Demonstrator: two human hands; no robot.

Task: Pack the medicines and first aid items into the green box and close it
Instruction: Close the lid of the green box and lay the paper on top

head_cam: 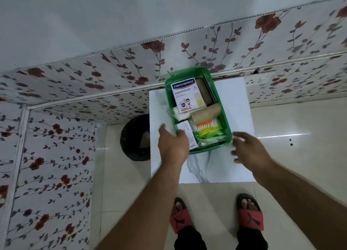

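We see the green box (225, 107) lying open on the white marbled bench (234, 165), set toward the far edge and turned slightly askew. Inside it, at the far end, sits a Hansaplast plaster carton (185, 93) with a brown bandage roll (205, 91) beside it on the right. A second brown roll (205, 114) lies across the middle, just next to a white gauze pad (179, 113). The near end holds a pack of cotton buds (208, 124), a white medicine carton (186, 133) and some clear-wrapped green packets (210, 138).

Our left hand (173, 146) rests at the box's near-left corner, its thumb over the rim and touching the white medicine carton; we cannot tell whether it grips the box. Our right hand (249, 148) hovers just beside the near-right corner with fingers spread and loose, blurred, holding nothing.

Left of the bench a black-lined bin (135, 137) stands on the tiled floor (300, 155). Floral-papered walls (56, 137) close in behind and to the left. Below, we see our feet in red sandals (249, 216).
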